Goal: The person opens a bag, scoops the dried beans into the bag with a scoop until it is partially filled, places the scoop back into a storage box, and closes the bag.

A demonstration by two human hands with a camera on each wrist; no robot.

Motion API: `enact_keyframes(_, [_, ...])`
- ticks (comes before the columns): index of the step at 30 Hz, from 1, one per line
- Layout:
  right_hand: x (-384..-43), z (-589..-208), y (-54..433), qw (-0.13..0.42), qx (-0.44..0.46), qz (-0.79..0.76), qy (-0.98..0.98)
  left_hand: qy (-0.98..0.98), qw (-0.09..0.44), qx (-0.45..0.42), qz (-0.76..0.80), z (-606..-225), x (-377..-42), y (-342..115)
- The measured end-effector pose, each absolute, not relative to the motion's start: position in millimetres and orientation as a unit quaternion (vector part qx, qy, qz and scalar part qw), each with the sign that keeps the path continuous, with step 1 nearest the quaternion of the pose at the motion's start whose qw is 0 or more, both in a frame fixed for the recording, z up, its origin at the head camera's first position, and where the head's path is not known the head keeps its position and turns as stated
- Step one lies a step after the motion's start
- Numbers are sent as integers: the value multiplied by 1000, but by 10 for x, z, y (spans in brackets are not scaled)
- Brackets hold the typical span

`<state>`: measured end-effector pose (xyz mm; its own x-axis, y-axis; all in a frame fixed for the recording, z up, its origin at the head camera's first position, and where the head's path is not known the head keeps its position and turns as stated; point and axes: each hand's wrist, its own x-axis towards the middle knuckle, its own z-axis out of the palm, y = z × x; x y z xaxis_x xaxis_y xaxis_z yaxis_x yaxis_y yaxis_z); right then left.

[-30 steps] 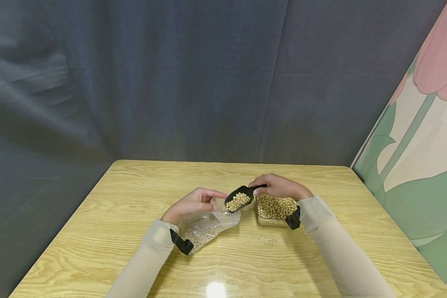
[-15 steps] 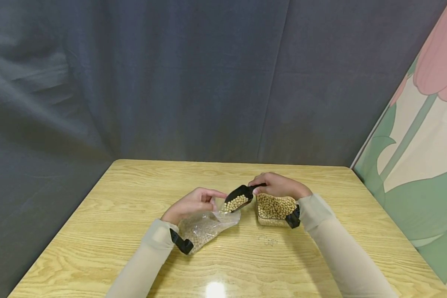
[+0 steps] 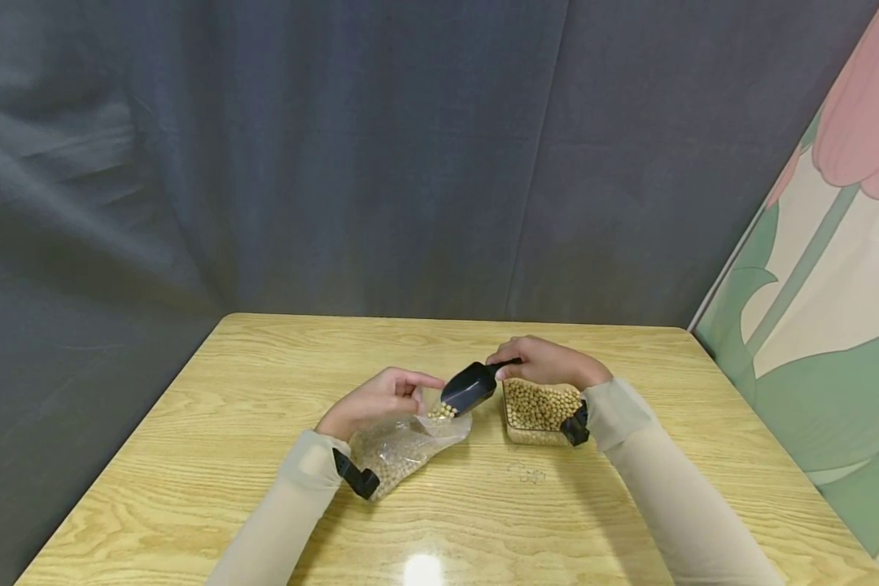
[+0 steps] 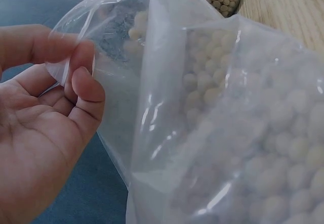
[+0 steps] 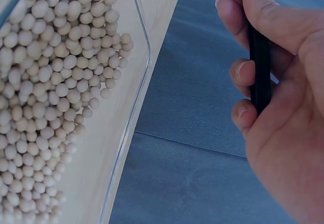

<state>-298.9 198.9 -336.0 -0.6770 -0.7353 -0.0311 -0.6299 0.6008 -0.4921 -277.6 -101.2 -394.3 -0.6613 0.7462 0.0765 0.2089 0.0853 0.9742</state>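
My left hand (image 3: 377, 400) pinches the mouth of a clear plastic bag (image 4: 167, 82) between curled fingers, holding it spread. The bag lies on the table, partly filled with round pale beans that look like soybeans (image 4: 283, 148). My right hand (image 3: 545, 362) grips the black handle of a scoop (image 3: 470, 387), fingers wrapped round it in the right wrist view. Tilted down to the left, the scoop has its lip at the bag's mouth. A few beans (image 3: 443, 410) show at that lip, and most of the scoop's bowl is bare.
A clear rectangular container (image 3: 535, 437) of the same beans (image 5: 55, 82) stands below my right hand. The wooden table (image 3: 264, 382) ends at a dark curtain (image 3: 381, 163) behind. A flower-patterned panel (image 3: 813, 325) stands along the right side.
The scoop has tipped further toward the bag, and the beans that filled its bowl have slid out at the lip. My right hand has risen slightly; the left hand keeps its place.
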Motion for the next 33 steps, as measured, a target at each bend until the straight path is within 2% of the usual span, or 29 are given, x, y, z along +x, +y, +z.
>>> enact_keyframes(14, [-2978, -3301, 1996, 119, -395, -232, 881, 715, 212, 347, 568, -3879, -2784, -1049])
enact_keyframes(21, [-2964, -3235, 2114, 125, -370, -255, 885, 708, 212, 339, 582, -3887, -2799, -1069])
enact_keyframes(33, [-2901, -3051, 2454, 73, -352, -207, 910, 690, 210, 342, 602, -3836, -2782, -1109])
